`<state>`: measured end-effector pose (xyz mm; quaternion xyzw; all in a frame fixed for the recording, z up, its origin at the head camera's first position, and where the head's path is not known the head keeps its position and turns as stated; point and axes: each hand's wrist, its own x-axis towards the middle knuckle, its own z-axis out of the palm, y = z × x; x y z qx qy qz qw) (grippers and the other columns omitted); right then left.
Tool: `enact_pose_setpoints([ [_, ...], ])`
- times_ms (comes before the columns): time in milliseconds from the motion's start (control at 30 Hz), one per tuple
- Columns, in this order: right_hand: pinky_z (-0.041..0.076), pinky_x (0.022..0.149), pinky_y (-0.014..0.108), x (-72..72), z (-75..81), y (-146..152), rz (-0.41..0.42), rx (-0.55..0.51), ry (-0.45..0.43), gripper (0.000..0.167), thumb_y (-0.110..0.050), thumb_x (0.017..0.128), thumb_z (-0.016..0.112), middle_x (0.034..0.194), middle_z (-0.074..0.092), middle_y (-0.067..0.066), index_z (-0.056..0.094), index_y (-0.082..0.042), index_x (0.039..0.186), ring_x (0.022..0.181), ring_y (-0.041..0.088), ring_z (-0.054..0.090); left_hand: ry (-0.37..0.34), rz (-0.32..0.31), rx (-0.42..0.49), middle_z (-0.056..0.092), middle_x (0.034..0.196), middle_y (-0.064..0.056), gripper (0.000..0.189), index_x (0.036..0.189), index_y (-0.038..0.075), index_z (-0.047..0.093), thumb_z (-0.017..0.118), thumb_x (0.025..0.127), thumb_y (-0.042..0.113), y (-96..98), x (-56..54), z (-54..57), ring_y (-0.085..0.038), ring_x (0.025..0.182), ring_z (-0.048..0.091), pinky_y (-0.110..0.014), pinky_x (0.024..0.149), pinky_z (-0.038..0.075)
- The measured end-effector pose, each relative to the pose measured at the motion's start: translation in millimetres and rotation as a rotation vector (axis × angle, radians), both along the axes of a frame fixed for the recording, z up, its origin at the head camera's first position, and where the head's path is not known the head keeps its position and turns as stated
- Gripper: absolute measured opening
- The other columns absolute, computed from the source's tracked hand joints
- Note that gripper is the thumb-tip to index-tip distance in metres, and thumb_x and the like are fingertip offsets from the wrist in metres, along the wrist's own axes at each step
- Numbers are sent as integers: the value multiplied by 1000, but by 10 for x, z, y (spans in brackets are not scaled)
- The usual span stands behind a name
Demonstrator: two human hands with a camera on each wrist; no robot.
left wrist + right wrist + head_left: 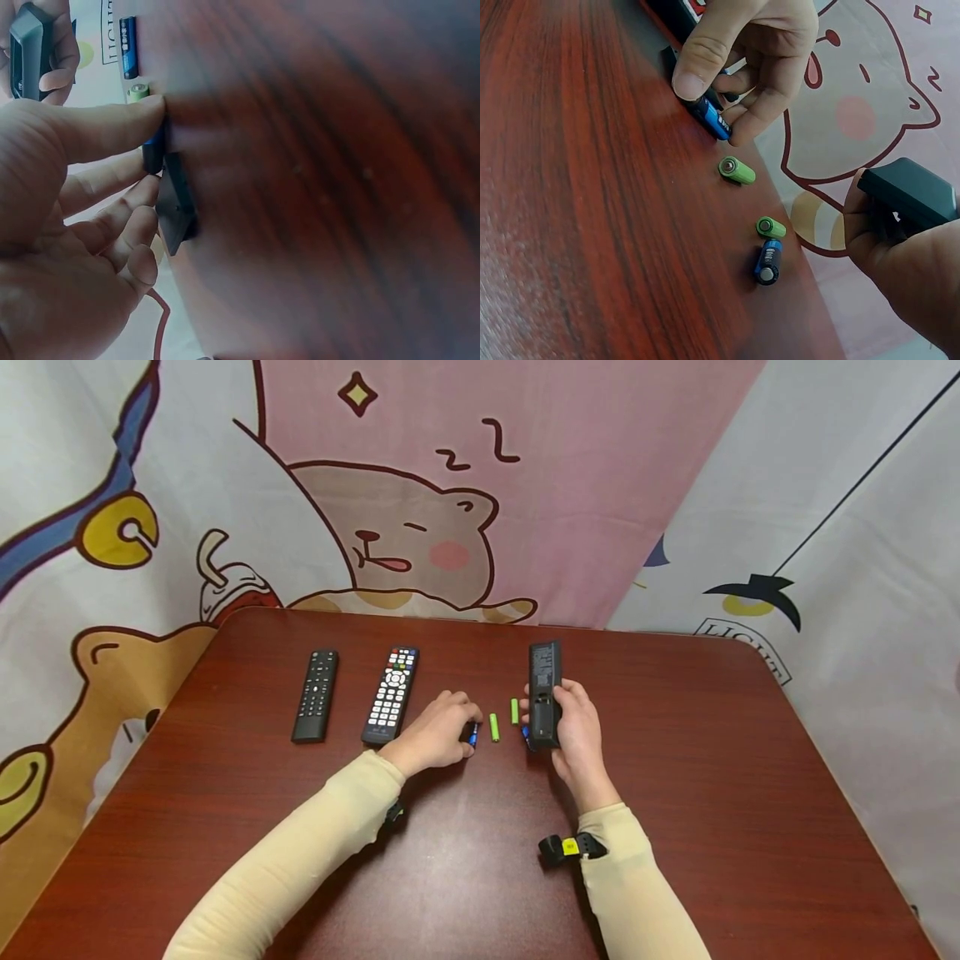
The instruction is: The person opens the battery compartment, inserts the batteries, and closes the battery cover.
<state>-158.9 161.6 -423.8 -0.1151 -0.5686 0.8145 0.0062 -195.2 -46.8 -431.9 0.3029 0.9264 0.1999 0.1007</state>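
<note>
Your right hand (577, 722) grips the remote (545, 693), back upward, toward the far edge of the worktop (712, 760), apparently keeping its battery bay (543, 710) exposed, while your left hand (438, 732) pinches a blue battery (714, 120) nearer the left edge.

An indoor nook screened with fabric, whether in a home or a studio cannot be told: beneath the bare left hand (438, 731) lies a dark reddish-brown wood-grain table (465, 877); beyond the hand hangs a pink-and-white cloth curtain (600, 485) printed with a sleeping cartoon bear (420, 539).
</note>
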Motion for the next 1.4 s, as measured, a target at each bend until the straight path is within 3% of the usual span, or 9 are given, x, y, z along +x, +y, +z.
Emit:
enact_pose_setpoints([
  [200, 60, 83, 38, 5, -9, -5, 3, 1, 7, 27, -20, 113, 29, 140, 51, 31, 44, -7, 132, 90, 17, 71, 2, 1, -3, 64, 119, -9, 38, 120, 5, 71, 85, 85, 13, 7, 4, -6, -28, 113, 54, -41, 101, 47],
  [567, 60, 85, 38, 18, -31, -15, 15, 17, 18, 28, -20, 113, 30, 141, 51, 29, 44, -6, 133, 103, 28, 69, 43, -4, 79, 64, 113, -7, 37, 117, 6, 71, 86, 84, 16, 30, 29, 45, -26, 108, 54, -39, 94, 48],
  [1100, 60, 84, 37, 8, -33, -42, 19, 4, 13, 25, -19, 113, 30, 140, 51, 30, 45, -7, 130, 105, 26, 69, 105, -30, 222, 63, 115, -8, 42, 123, 3, 70, 82, 86, 18, 68, 50, 79, -24, 104, 53, -38, 87, 48],
  [1400, 60, 86, 37, 6, -50, -49, 27, 15, 18, 30, -20, 113, 30, 139, 53, 28, 42, -3, 135, 97, 17, 70, 150, -23, 329, 65, 113, -10, 43, 122, 3, 70, 82, 84, 17, 125, 80, 126, -23, 103, 54, -39, 89, 50],
])
